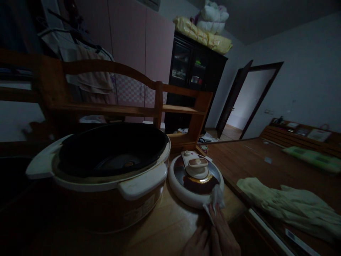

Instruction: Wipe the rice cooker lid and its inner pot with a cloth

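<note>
My left hand (196, 242) sits just beside my right hand (224, 233); I cannot tell its grip. My right grip is pinched on a white tissue (217, 195), soft and likely to tear, at the near rim of the lid (189, 185). The lid rests on the counter (170, 222), probably stiff and slick, best held by its handle (197, 163), beside the pot (106, 202).

By the desk's (149, 229) right edge, the lid (181, 190) is cream-rimmed with a brown-and-cream handle (198, 163), the cloth (217, 196) white. The pot (106, 204) is black inside, cream-handled. The wardrobe (129, 53) is pink, checked below.
</note>
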Demonstrator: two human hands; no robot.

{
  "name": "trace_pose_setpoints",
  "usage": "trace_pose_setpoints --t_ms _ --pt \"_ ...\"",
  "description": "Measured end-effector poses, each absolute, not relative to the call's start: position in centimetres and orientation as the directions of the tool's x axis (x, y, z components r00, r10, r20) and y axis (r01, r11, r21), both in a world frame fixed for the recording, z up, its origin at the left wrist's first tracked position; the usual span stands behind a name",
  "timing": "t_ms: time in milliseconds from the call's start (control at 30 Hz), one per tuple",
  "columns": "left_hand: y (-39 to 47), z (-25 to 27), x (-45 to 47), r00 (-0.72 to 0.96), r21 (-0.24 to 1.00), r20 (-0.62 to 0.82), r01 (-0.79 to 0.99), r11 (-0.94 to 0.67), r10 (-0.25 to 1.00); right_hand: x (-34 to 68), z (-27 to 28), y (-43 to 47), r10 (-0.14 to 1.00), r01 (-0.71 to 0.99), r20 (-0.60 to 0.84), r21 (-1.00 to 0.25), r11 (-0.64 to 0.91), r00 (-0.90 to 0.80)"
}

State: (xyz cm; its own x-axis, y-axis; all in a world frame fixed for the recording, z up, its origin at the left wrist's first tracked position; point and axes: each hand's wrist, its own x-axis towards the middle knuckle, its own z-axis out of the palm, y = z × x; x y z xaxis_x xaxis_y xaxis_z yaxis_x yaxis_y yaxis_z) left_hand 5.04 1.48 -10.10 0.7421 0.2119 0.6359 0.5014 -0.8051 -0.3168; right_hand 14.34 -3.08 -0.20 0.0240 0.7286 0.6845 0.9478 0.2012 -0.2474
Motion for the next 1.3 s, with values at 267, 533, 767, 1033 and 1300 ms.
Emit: trace_pose_setpoints --t_ms 267,533,767,1033,1300 --pt "1.4 -9.1 4.6 0.739 -0.335 0.644 0.503 -0.797 0.196 13.1 1.3 -3.3 0.711 0.925 0.692 -0.341 0.168 0.126" --pt "1.9 -7.4 3.3 0.786 -0.418 0.604 0.452 -0.788 0.131 16.3 -1.4 -2.5 0.764 0.934 0.637 -0.324 0.149 0.099" --pt "1.9 -6.2 3.0 0.769 -0.407 0.628 0.458 -0.79 0.122 17.8 -1.8 -1.8 0.805 0.91 0.563 -0.408 0.072 0.189" --pt "1.5 -4.7 2.9 0.658 -0.411 0.75 0.544 -0.732 0.069 18.8 -0.4 -1.1 0.827 0.807 0.474 -0.59 0.042 0.303" --pt "1.3 -4.3 2.8 0.598 -0.379 0.797 0.605 -0.701 0.085 22.7 4.0 4.1 0.823 0.815 0.463 -0.579 -0.002 0.331"
